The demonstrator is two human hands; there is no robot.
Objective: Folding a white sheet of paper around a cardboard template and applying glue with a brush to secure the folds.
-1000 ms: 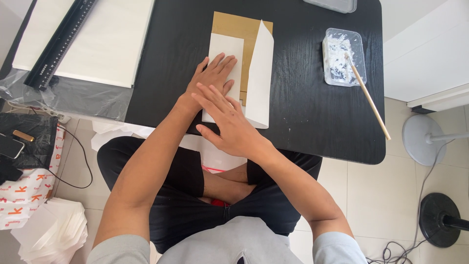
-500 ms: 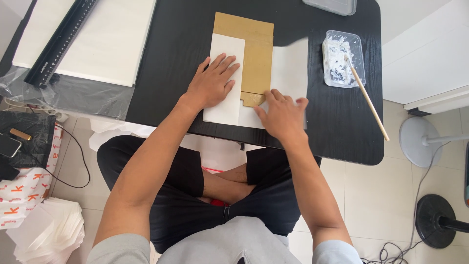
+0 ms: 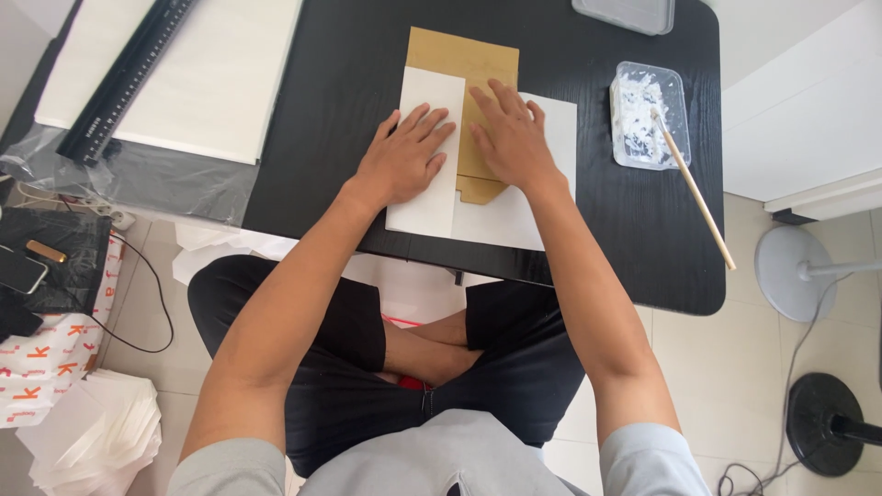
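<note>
Black table carried everything. White paper lay at 6 o'clock near the front edge, brown card on top of it. Plastic tray sat at 3 o'clock, stick leaning out of it past the edge. White board with black ruler was at 9 o'clock. Clear lid at 1 o'clock.

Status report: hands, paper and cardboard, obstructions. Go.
Left hand flat on folded white paper. Right hand flat on brown cardboard. Glue tray and stick off to the right, clear.
</note>
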